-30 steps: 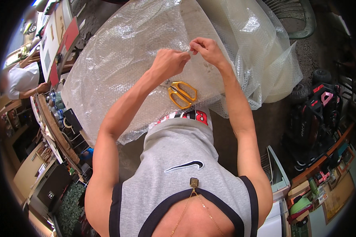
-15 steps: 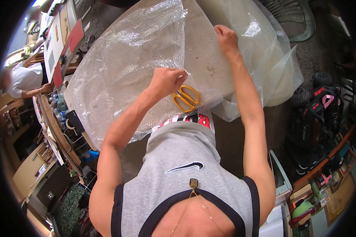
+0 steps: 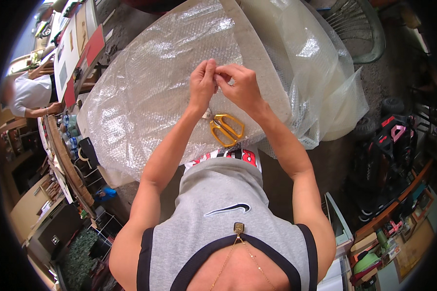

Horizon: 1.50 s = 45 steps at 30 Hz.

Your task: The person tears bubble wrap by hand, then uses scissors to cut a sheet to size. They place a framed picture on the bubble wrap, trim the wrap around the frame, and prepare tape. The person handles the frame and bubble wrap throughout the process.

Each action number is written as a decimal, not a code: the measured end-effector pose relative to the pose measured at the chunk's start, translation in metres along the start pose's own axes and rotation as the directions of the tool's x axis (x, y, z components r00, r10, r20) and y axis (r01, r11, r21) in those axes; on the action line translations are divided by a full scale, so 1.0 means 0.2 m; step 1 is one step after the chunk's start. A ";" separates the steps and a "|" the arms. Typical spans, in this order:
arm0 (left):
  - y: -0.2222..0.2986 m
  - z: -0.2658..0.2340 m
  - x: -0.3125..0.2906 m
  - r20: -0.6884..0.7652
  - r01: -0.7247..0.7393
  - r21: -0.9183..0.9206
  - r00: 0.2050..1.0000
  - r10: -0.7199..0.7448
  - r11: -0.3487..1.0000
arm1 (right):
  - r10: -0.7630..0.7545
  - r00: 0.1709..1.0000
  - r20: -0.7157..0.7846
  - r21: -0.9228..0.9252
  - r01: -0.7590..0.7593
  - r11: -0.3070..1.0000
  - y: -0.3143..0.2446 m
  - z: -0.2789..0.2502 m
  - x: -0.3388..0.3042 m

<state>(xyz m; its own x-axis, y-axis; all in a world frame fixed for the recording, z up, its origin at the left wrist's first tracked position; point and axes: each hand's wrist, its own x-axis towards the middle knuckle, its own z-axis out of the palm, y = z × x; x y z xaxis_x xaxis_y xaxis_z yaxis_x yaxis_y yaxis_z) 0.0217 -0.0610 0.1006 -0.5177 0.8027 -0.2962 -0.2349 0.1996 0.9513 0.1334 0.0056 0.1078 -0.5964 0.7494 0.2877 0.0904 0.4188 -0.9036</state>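
Bare tabletop edge (image 3: 263, 54) — hands (image 3: 201, 87) near bubble wrap (image 3: 153, 82)

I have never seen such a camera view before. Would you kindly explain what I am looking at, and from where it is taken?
There is no machine: a person works with two bare hands. The wide fisheye camera is worn on the head and looks down, so straight edges bend near the rim. The left hand and right hand are close together above a pale table partly covered with bubble wrap. Yellow-handled scissors lie nearer the body. Whether something small is held between the hands, I cannot tell.
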 end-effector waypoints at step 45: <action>0.83 -0.33 0.59 0.622 -0.589 0.778 0.772 0.133 -0.219 | 0.186 0.875 0.446 0.624 -0.453 0.636 0.10 0.02 0.68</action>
<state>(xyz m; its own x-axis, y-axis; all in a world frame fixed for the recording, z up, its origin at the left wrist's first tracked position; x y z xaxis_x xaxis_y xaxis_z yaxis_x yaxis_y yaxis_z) -0.1325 0.0306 0.2183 0.0809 0.9955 -0.0491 0.9963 -0.0794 0.0319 0.0513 0.1137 0.1282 -0.8614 0.5046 -0.0576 -0.1699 -0.3932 -0.9036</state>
